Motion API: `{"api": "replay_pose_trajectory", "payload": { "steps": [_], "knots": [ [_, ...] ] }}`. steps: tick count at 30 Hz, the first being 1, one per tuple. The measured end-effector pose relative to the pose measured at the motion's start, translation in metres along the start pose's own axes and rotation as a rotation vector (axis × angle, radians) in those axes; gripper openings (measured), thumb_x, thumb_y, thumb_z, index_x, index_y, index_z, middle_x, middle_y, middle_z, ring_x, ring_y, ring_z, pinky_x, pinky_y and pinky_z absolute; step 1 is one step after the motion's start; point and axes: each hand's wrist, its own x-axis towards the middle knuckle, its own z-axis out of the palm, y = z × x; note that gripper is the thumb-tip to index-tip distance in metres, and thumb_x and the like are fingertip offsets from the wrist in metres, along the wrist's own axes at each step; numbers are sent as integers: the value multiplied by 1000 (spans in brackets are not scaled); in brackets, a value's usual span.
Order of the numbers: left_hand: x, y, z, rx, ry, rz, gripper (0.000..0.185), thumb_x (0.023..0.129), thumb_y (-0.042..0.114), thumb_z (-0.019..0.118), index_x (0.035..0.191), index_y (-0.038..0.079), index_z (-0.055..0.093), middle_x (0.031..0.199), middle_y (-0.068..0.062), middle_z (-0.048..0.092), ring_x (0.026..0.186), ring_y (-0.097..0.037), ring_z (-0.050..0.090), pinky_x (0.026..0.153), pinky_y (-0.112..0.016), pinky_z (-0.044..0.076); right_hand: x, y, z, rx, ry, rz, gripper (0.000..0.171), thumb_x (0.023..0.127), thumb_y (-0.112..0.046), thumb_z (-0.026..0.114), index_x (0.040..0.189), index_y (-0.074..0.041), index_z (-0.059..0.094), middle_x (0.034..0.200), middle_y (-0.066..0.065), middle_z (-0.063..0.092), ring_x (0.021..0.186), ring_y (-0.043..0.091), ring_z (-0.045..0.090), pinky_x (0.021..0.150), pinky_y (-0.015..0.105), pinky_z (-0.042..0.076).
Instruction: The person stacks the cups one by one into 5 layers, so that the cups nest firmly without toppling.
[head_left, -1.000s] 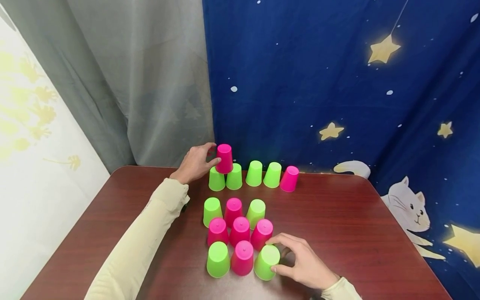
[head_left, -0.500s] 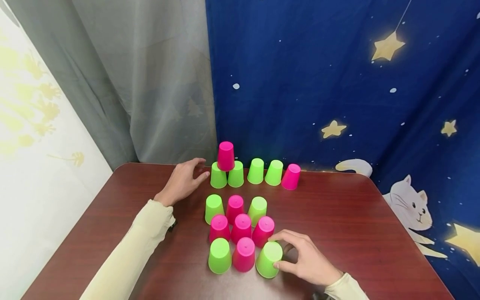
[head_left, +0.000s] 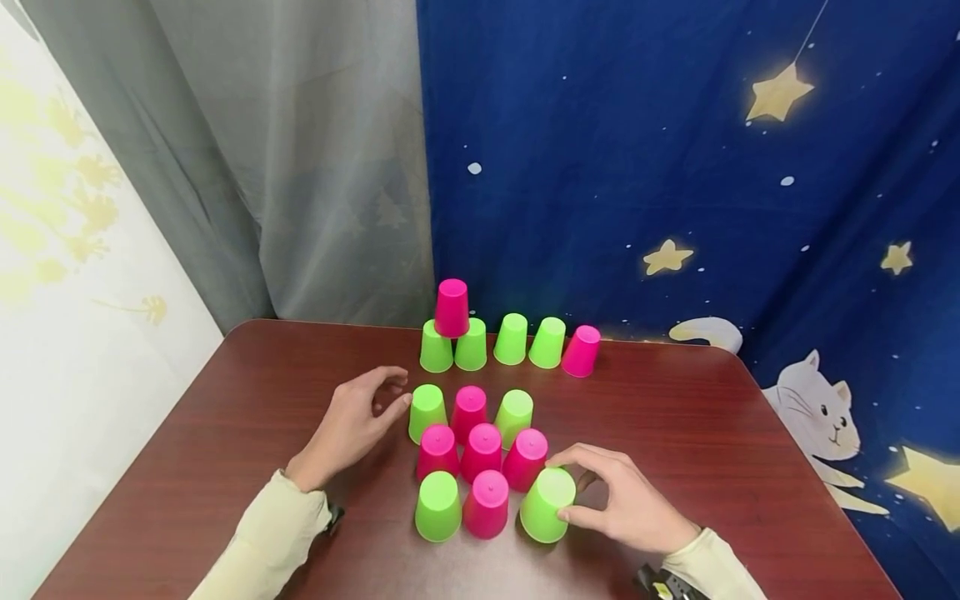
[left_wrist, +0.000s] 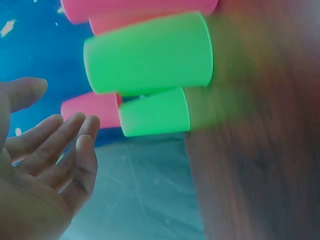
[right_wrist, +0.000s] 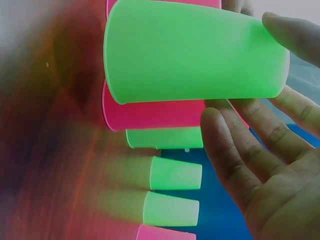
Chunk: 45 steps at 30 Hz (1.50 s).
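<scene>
My right hand [head_left: 628, 502] holds an upside-down green cup [head_left: 547, 507] near its closed top, between thumb and fingers, at the front right of the cup group. In the right wrist view this green cup [right_wrist: 195, 52] fills the upper part, with the thumb on one side and fingers on the other. My left hand [head_left: 347, 427] holds nothing; its fingers are loosely bent, and the thumb tip comes close to a green cup [head_left: 427, 415] at the group's back left. Pink cups, such as the front middle one [head_left: 486, 505], stand between the green ones.
Along the far edge of the brown table [head_left: 660, 400], a pink cup [head_left: 452, 308] sits atop two green cups [head_left: 436, 347]. Beside them stand two more green cups [head_left: 512, 340] and a tilted pink cup [head_left: 581, 352]. Curtains [head_left: 570, 167] hang behind.
My left hand let go of the pink cup on the two back green cups and came nearer, beside the group. My right hand shifted its green cup slightly right, widening the gap to the pink one.
</scene>
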Motion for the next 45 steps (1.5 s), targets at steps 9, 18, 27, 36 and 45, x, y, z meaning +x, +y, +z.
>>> {"api": "replay_pose_trajectory", "payload": {
  "steps": [9, 18, 27, 36, 45],
  "knots": [
    [-35, 22, -3, 14, 13, 64, 31, 87, 15, 77, 116, 12, 67, 100, 3, 72, 83, -5, 66, 69, -23, 56, 5, 2, -21, -14, -11, 15, 42, 83, -24, 83, 120, -22, 65, 105, -10, 69, 84, 4, 64, 75, 25, 57],
    [-65, 38, 6, -44, -29, 68, 26, 87, 16, 77, 111, 15, 69, 96, 9, 70, 79, 4, 60, 65, -19, 53, 13, 13, -39, -55, 6, 22, 44, 80, -21, 85, 120, -18, 66, 104, -10, 70, 82, 3, 64, 74, 24, 56],
    [-86, 44, 14, -29, 5, 146, 28, 82, 15, 81, 108, 16, 69, 97, 17, 66, 79, -1, 60, 66, -17, 50, 29, 26, -60, -113, 20, 75, 47, 76, -17, 87, 118, -22, 66, 101, -11, 70, 79, 3, 64, 71, 24, 56],
    [-92, 52, 19, 30, -82, 127, 39, 80, 25, 84, 115, 20, 67, 104, 18, 65, 82, -1, 61, 72, -19, 52, 64, 39, -80, -140, 28, 126, 44, 78, -20, 87, 118, -19, 68, 99, -5, 70, 80, 12, 65, 69, 25, 56],
    [-90, 55, 20, 78, -146, 99, 45, 81, 30, 83, 121, 19, 65, 106, 16, 64, 80, -2, 56, 68, -16, 47, 109, 42, -89, -152, 29, 168, 42, 80, -17, 85, 119, -14, 68, 101, 6, 72, 76, 15, 67, 69, 25, 57]
  ]
}}
